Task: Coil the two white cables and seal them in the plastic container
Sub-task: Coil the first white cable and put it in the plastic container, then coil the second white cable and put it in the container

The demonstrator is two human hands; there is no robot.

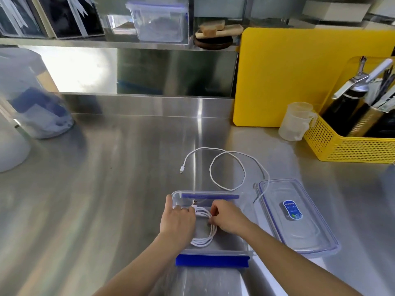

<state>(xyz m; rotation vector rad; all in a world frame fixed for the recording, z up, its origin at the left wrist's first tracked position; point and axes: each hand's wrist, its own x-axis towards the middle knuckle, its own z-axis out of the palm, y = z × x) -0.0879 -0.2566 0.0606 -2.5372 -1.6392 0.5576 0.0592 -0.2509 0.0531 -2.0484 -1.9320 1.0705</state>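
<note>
A clear plastic container [224,251] with blue clips sits near the steel counter's front edge. Inside it lies a coiled white cable [206,236], its USB plug pointing toward the far wall. My left hand [177,218] rests over the coil's left side, thumb along the container's left rim. My right hand [226,216] pinches the coil at its right side. A second white cable [226,167] lies loose and uncoiled on the counter behind the container, one end trailing over the lid. The clear lid [299,218], with a blue label, lies flat to the right.
A yellow perforated basket [342,146] with bottles and utensils stands at the right, a plastic measuring cup [295,122] beside it. A yellow cutting board [288,77] leans on the back wall. Large translucent tubs [32,92] stand at the left.
</note>
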